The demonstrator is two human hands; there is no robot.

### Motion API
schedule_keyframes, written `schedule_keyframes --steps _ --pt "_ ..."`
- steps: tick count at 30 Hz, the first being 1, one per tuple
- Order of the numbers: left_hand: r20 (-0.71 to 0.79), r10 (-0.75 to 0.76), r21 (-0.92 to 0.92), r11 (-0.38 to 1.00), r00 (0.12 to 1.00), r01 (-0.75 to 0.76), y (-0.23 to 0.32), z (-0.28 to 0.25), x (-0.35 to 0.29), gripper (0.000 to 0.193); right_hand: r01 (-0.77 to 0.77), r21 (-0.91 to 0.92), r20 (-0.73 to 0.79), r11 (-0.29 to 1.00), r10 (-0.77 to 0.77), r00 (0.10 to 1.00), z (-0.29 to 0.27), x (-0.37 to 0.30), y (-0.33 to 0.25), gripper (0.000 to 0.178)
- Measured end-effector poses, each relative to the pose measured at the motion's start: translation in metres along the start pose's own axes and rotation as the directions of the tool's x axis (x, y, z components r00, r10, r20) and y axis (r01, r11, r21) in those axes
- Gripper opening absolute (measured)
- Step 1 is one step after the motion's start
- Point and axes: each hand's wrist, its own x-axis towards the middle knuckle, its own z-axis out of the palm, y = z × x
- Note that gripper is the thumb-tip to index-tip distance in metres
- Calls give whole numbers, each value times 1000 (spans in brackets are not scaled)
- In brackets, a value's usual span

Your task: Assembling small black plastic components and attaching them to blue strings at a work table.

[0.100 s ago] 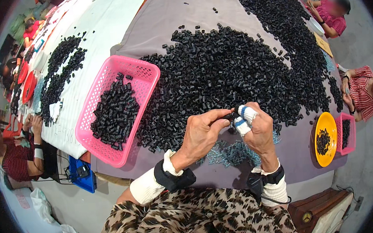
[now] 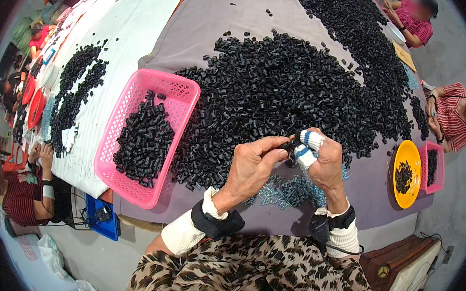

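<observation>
Between the left fingers (image 2: 270, 144) and the covered right fingers (image 2: 313, 139), in the head view, a small dark piece (image 2: 296, 136) is grasped by both sets of tips; its shape is mostly hidden. It is held just above the near edge of a heap of short black tubular parts (image 2: 273, 96), probably so that little reach is needed. Striped finger covers are worn on the right, presumably against rubbing. Small bluish coil-like pieces (image 2: 283, 191) are spread below the fingers on the cloth-covered tabletop (image 2: 374, 200), seemingly kept close at hand. To the left of the fingers, a pink perforated basket (image 2: 186, 94) is partly filled with similar black parts; its nearness would suit small parts being dropped in. Well to the right, a yellow plate (image 2: 414, 167) is set beside a smaller pink basket (image 2: 439, 184).

Compared with the earlier frame, the covered right fingers have been shifted slightly rightward, while the left fingers are almost unmoved.
</observation>
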Motion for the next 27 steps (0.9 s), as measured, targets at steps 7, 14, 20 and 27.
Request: schedule_keyframes --steps 7,14,20,27 --pt "26 -31 -82 996 999 33 2 -1 0 28 -32 -42 -42 999 30 999 2 -4 2 17" --pt "-26 30 35 999 999 -29 0 1 -2 26 248 -235 -26 940 -261 965 2 3 -8 23" --pt "-79 150 174 976 985 -135 0 2 -2 25 311 -214 6 926 -317 948 2 1 -4 26" --pt "-77 186 174 970 979 -171 -1 3 0 24 188 -128 61 974 -181 982 0 1 -2 30"
